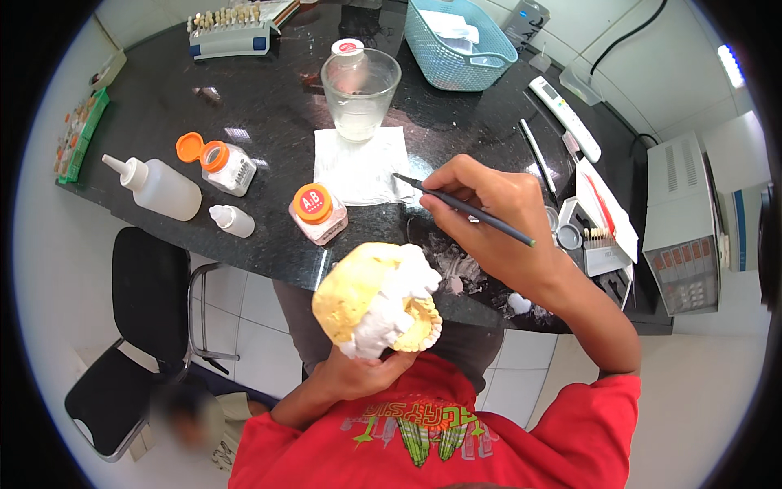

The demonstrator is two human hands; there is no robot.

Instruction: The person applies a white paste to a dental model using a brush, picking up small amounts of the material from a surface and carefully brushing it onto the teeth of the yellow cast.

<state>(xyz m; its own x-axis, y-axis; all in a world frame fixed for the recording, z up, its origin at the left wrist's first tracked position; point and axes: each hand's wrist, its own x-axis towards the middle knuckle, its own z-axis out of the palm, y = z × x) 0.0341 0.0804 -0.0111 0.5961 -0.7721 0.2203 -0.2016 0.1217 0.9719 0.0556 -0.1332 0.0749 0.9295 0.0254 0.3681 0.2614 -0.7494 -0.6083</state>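
My left hand holds up a yellow dental cast in front of the table's near edge. White material covers part of the cast, and a row of pale teeth shows along its lower right rim. My right hand grips a thin black-handled brush, pinched like a pen. Its dark tip lies over the right part of a folded white tissue; whether it touches cannot be told. A clear glass stands on the tissue's far edge. Left of the cast's far side is an orange-capped jar of pinkish powder.
At left stand a nozzle bottle, a small white dropper bottle and an open orange-lidded jar. A blue basket and a tooth shade guide sit farther back. White powder is smeared near my right forearm. Someone sits lower left.
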